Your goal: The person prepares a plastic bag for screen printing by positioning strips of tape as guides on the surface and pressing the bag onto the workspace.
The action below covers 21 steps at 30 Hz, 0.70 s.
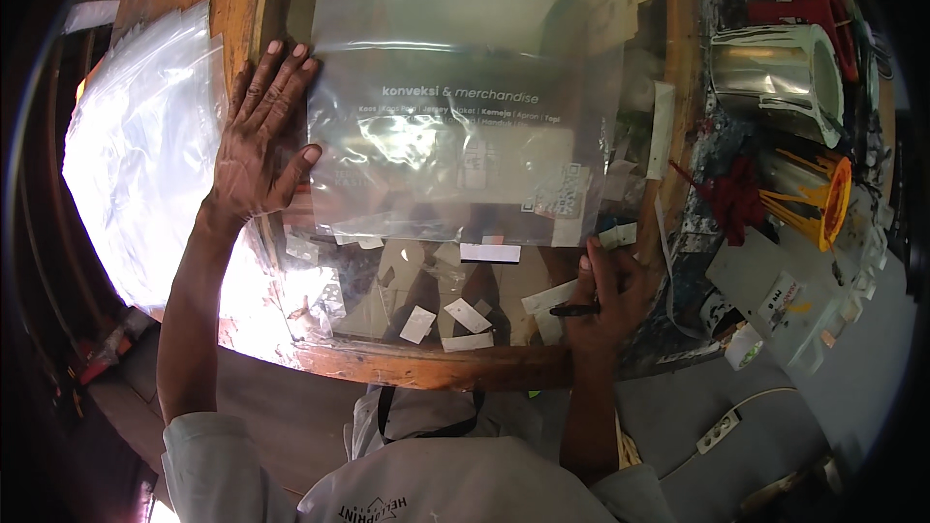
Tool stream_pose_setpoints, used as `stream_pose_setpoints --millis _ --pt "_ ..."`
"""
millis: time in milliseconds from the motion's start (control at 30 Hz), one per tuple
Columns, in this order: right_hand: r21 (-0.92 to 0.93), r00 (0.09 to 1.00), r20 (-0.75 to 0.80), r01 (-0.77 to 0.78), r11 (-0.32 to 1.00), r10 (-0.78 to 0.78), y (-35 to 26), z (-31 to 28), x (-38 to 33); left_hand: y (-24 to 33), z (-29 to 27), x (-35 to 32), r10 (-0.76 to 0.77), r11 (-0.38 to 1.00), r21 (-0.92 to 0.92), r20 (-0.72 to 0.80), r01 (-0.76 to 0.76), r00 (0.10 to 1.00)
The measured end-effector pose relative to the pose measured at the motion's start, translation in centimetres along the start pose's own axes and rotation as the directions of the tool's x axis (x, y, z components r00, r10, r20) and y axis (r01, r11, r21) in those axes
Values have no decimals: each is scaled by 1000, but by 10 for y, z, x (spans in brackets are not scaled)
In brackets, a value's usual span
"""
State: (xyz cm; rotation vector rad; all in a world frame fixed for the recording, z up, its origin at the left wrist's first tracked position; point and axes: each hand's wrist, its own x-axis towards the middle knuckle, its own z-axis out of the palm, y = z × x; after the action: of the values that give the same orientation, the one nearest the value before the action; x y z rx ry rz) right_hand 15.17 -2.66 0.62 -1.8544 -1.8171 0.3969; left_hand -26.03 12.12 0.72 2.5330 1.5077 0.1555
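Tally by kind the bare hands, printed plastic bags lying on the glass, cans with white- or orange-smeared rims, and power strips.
Bare hands: 2
Printed plastic bag: 1
Smeared cans: 2
Power strip: 1
Total: 6

Glossy, smooth plastic bag (436, 194), rough-looking wooden frame (417, 365), shiny metal can (765, 68), matt cloth shirt (455, 475).

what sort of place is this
Probably a printing workshop: a printed clear plastic sheet lies on a wood-framed table, with a pile of clear plastic at left and drip-streaked cans at right.
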Motion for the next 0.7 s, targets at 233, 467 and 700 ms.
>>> stream_pose_setpoints --millis 233,467,700 --pt "-19 1000 14 -8 1000 8 0 -1 -1 -1 1 -1 -4 1000 -8 -3 4 1000" --pt "-20 1000 12 -4 1000 4 -2 -2 0 0 0 0 -12 1000 -8 7 12 1000" --pt "-1 1000 -1 6 1000 -6 -1 0 0 1 0 0 -25 1000 -15 14 26 1000"
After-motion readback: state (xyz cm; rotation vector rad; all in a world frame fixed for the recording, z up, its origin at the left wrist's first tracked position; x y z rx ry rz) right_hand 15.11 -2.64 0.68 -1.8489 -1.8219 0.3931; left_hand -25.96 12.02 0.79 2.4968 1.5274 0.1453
